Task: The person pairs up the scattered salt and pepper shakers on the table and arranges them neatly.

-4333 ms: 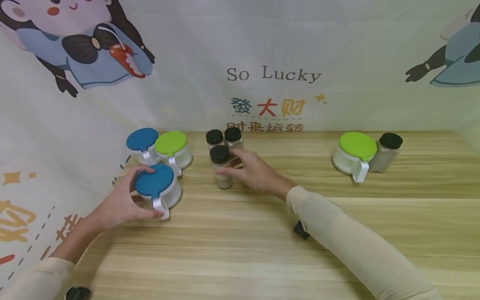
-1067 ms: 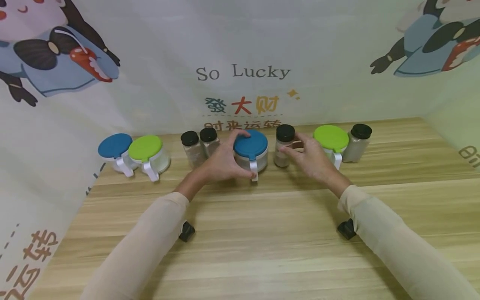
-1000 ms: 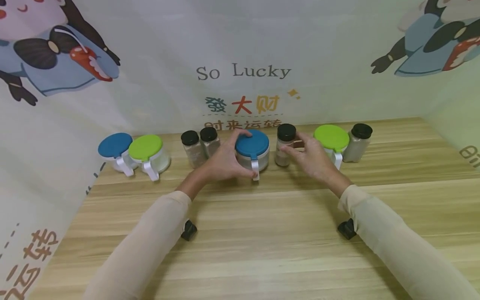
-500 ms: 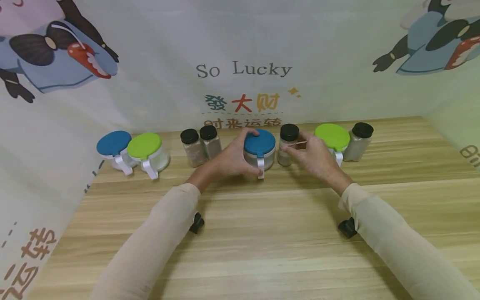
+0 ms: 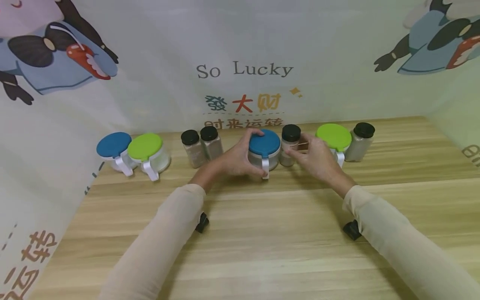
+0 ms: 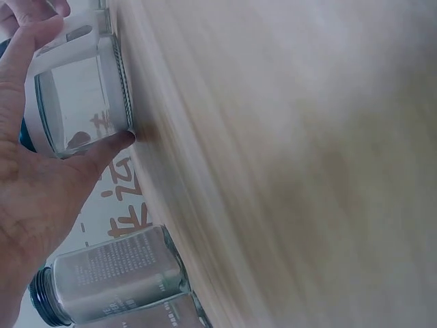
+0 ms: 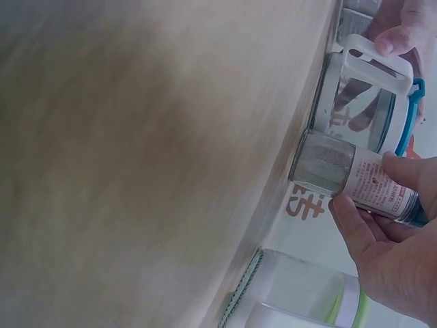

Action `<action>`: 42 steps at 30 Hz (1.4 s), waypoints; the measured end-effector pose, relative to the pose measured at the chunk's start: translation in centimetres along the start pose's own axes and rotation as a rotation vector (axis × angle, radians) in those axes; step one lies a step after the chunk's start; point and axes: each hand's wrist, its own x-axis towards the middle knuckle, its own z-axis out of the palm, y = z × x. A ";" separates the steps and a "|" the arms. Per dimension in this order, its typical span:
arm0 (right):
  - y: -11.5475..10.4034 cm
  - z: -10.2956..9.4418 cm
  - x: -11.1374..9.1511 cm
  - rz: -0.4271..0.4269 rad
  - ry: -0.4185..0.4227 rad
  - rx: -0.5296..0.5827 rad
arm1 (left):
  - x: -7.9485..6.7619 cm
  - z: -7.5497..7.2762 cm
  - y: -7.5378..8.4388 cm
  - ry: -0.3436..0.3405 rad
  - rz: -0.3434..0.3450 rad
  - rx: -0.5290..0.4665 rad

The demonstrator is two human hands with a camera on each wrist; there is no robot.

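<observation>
My left hand [image 5: 237, 160] grips a glass seasoning jar [image 5: 264, 143] with a blue lid and white handle, its thumb near the handle and its fingers round the far side. Just to the right, my right hand [image 5: 318, 160] pinches a spice bottle [image 5: 291, 134] with a black lid between thumb and fingers. Jar and bottle stand upright side by side on the table, almost touching. A paper label shows on the bottle [image 7: 365, 178] in the right wrist view. In the left wrist view the glass jar [image 6: 75, 99] is partly covered by my fingers.
Left of my left hand stand two black-lidded spice bottles [image 5: 211, 143], then a green-lidded jar [image 5: 145, 146] and a blue-lidded jar [image 5: 113, 144]. Right of my right hand are another green-lidded jar [image 5: 333, 136] and spice bottle [image 5: 360, 143]. A printed cloth [image 5: 157, 83] hangs behind the wooden table [image 5: 270, 233].
Since the earliest frame, both hands have brought the blue-lidded jar and the spice bottle from the left to the middle. Over the last second the jar slid right, narrowing the gap to the bottle.
</observation>
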 end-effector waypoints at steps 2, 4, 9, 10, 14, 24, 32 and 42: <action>-0.1 0.1 0.1 -0.003 -0.011 0.005 | -0.1 0.0 -0.1 0.012 -0.007 -0.006; -0.2 0.1 0.2 -0.008 -0.010 0.001 | -0.1 0.0 -0.2 0.023 -0.008 -0.011; -0.2 0.1 0.3 -0.013 0.003 0.005 | 0.3 0.0 -0.2 0.027 -0.006 -0.025; -0.2 0.1 0.3 -0.014 0.000 0.002 | 0.3 0.1 -0.2 0.025 -0.006 -0.029; -0.5 0.3 0.1 -0.017 -0.071 -0.004 | -0.2 0.2 0.0 0.023 -0.012 0.028; -2.5 -0.6 -2.8 -0.188 0.175 -0.140 | -6.8 -1.5 3.6 0.101 0.023 0.190; -5.0 -1.0 -3.5 -0.344 0.076 -0.065 | -11.6 -5.1 6.9 0.125 0.068 -0.080; -8.9 1.8 -2.5 -0.356 -0.142 0.157 | -16.5 -8.6 0.4 0.511 0.097 0.253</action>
